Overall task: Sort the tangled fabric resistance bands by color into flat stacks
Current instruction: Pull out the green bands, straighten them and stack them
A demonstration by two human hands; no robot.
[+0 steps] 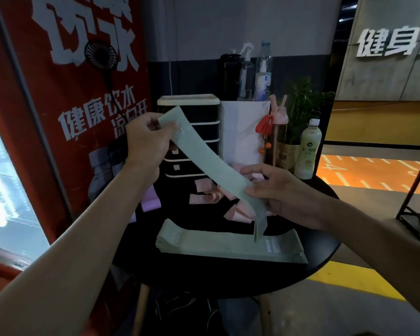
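A green fabric band [211, 163] stretches in the air between both hands. My left hand [147, 139] pinches its upper end in front of the drawer unit. My right hand [272, 187] pinches it lower down, and the band's free end hangs below toward the table. A flat stack of green bands [218, 246] lies at the front of the round black table [325, 248]. A tangle of pink bands [216, 197] sits behind the stack. A lilac band [150, 200] lies at the table's left, partly hidden by my left forearm.
A black drawer unit [199, 139] with a cream top stands at the table's back. A white paper bag [243, 132], bottles [308, 149], a pink cup and a potted plant [303, 110] crowd the back right. A red vending cabinet [58, 117] flanks the left.
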